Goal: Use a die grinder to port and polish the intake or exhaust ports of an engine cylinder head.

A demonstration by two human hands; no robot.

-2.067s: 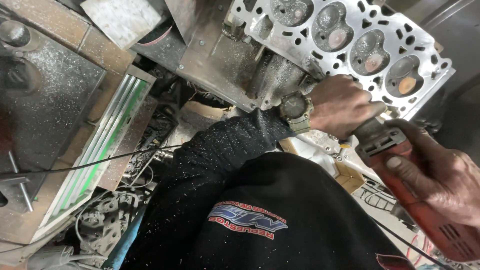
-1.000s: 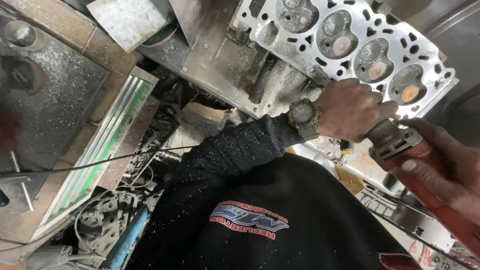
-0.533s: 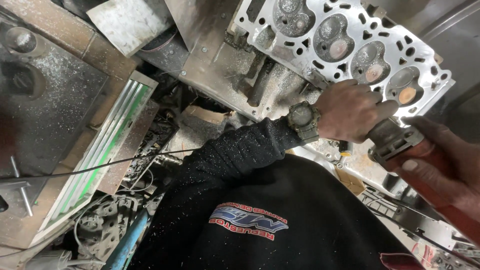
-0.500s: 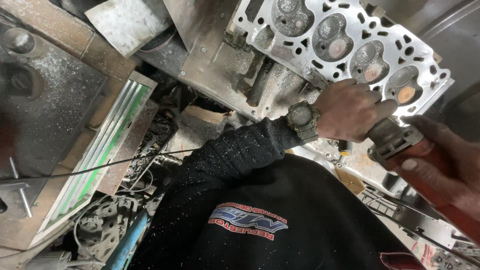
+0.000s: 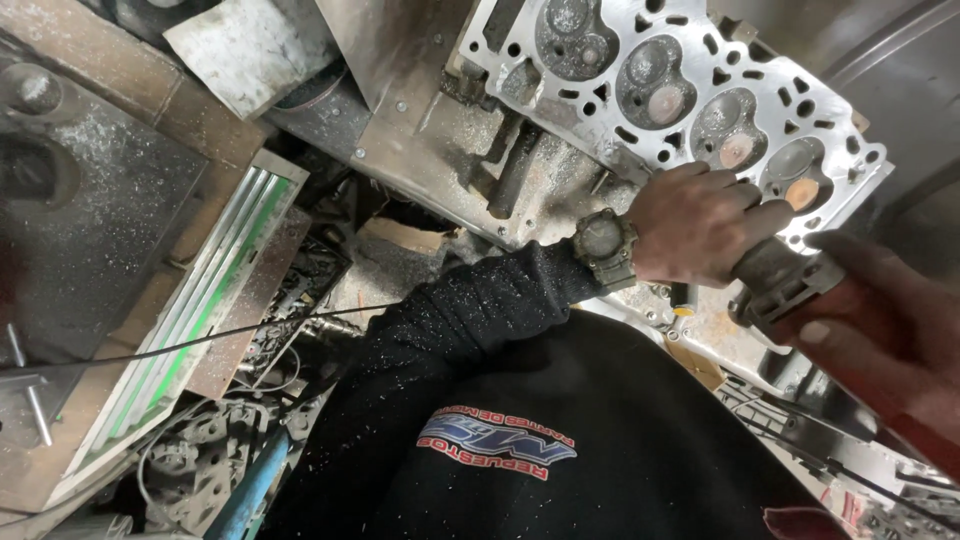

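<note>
An aluminium cylinder head with several round chambers lies at the top of the head view. My left hand, with a green wristwatch above a black sleeve, wraps around the grey front end of a red power grinder at the head's lower right edge. My right hand grips the tool's red body at the right border. The tool's tip is hidden behind my left hand.
The head rests on a dirty steel machine bed. To the left are a grey plate dusted with metal chips and a green-striped frame. A black cable crosses the clutter, above a blue tube.
Both hands and the grinder have shifted slightly right and up along the head's edge. My right hand now covers more of the red body.
</note>
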